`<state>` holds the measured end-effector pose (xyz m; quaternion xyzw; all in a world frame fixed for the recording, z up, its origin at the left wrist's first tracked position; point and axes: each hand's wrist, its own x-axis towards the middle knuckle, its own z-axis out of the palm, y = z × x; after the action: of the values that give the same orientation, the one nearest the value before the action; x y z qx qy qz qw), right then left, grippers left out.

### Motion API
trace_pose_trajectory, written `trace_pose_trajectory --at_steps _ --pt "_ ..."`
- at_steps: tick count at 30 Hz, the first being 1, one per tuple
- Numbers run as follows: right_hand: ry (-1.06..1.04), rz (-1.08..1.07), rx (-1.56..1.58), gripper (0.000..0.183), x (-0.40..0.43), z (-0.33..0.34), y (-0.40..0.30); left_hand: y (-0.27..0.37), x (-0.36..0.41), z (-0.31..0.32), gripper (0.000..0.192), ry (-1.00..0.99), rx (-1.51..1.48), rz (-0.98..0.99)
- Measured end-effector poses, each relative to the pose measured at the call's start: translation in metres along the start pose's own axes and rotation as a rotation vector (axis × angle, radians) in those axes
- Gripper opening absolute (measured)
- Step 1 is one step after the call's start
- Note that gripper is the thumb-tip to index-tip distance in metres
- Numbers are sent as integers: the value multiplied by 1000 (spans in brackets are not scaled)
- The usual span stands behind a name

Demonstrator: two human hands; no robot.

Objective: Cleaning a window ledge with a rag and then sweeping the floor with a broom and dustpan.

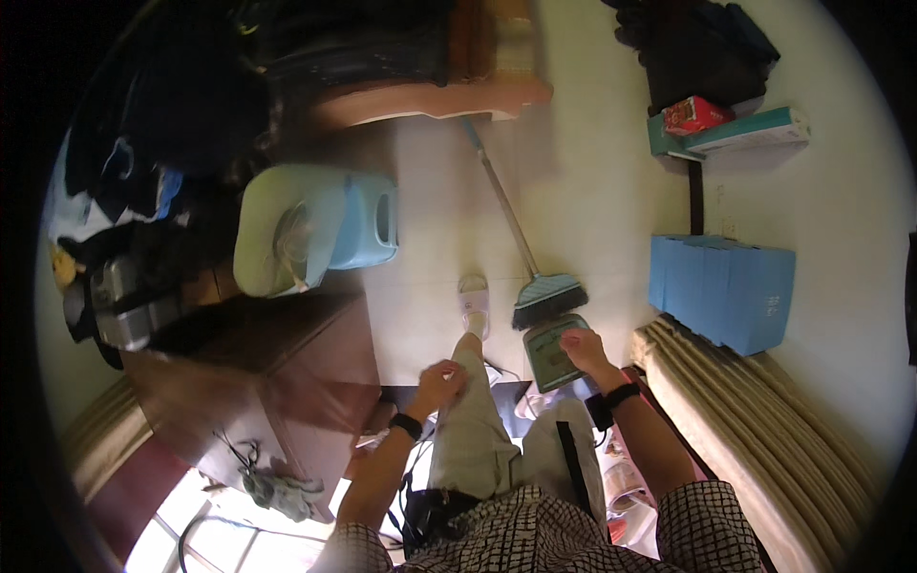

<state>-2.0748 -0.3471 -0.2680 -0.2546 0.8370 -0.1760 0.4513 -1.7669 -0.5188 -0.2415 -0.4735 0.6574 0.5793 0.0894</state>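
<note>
My right hand (584, 349), its fingers curled, is over a green dustpan (548, 358). Whether it grips the dustpan, holds something small or only hovers is hard to tell. Just beyond the dustpan, a broom (548, 294) with a light blue head and dark bristles lies on the floor. Its handle stretches away to the wooden furniture edge. Beside my left knee, my left hand (440, 383) hangs with loosely bent fingers and nothing visible in it. One foot in a pale slipper (474, 301) is on the floor tiles, left of the broom head.
On the left stand a pale bin (254, 222) with a light blue side and a brown cabinet (315, 365). Wooden furniture (430, 100) borders the far side. On the right are a blue box (723, 286), a beige curtain (759, 422) and a red packet (695, 116) on green boxes.
</note>
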Motion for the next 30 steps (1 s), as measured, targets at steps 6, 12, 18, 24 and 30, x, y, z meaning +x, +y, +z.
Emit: trace_pose_trajectory --at_steps 6,12,18,24,30 --pt "-19 -74 -66 30 146 64 24 -26 19 32 54 84 334 125" --pt "-121 56 -234 59 279 112 57 -16 47 35 50 35 412 -29" --pt "-55 48 -162 68 364 157 85 -10 54 32 42 95 472 -28" --pt "-46 168 -24 49 396 188 114 -14 59 36 38 66 493 -53" --pt "-30 48 16 34 346 195 101 -9 54 44 36 78 528 35"
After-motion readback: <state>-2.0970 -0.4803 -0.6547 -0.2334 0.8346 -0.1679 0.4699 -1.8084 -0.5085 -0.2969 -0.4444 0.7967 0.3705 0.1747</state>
